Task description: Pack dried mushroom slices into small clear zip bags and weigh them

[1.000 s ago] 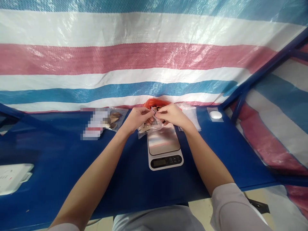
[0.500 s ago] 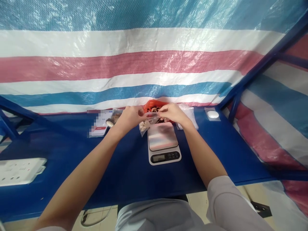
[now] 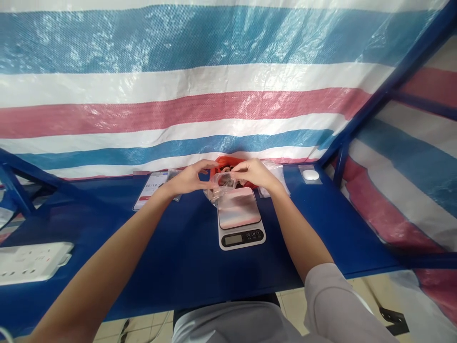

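A clear plastic zip bag (image 3: 222, 186) with pale pieces inside hangs at the back edge of a white kitchen scale (image 3: 241, 219). My right hand (image 3: 255, 172) pinches the bag's top edge at its right side. My left hand (image 3: 191, 178) is at the bag's left, thumb and fingers spread apart, the thumb close by the plastic. Behind the bag lies an orange-red bag (image 3: 228, 159) with brownish pieces in it, partly covered by my right hand. The scale's steel plate carries nothing; its display is unreadable.
A phone (image 3: 145, 193) showing a timer lies left of my left hand, beside a small clear bag (image 3: 174, 195). Clear plastic bags (image 3: 280, 178) lie right of my right hand, and a white round-edged object (image 3: 310, 175) farther right. A power strip (image 3: 35, 262) sits at the left front.
My left fingers have spread from a pinch on the clear bag, and its mouth looks wider. My right hand keeps its pinch. The camera view has tilted slightly upward.
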A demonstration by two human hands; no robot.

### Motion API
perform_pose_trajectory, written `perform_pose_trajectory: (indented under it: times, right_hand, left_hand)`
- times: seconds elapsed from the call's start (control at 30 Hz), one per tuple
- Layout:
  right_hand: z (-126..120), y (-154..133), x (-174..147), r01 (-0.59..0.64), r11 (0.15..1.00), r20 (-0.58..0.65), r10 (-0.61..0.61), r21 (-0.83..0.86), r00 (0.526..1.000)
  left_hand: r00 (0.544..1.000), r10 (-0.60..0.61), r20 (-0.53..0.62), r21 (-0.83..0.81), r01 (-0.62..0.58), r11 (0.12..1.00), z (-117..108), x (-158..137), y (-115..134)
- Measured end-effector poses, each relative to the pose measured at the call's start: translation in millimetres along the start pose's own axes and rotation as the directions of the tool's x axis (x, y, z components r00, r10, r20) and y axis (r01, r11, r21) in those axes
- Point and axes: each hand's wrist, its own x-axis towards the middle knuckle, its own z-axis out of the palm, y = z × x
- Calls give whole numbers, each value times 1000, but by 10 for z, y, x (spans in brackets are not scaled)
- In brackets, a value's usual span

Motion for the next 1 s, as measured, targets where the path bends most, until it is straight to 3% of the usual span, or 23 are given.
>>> perform_pose_trajectory:
  times: [0.13,0.2,0.4,0.53,0.8,1.0]
  right_hand:
    - [-3,59,12,30,997,0,-30,70,1000]
    - [-1,93,21,22,995,-4,-22,97,1000]
    - [-6,211,64,7,993,-45,-1,119,999]
    - [-89,247,58,42,994,-102,-31,106,994]
    - [-148,94,-24,189,971,-176,-163,145,971]
    - [-66,157,38,148,981,-246,-114,125,963]
  left_hand:
    - [976,-13,220,15,10,1000,-8,38,-32]
    - [962,-30,271,47,18,999,4,46,-38]
    - [947,-139,289,134,104,986,19,64,-97]
    - [946,-119,303,248,42,968,-19,103,-75]
    - [930,-232,286,425,94,900,-75,214,275]
    - [930,-179,323,521,-17,853,6,432,554]
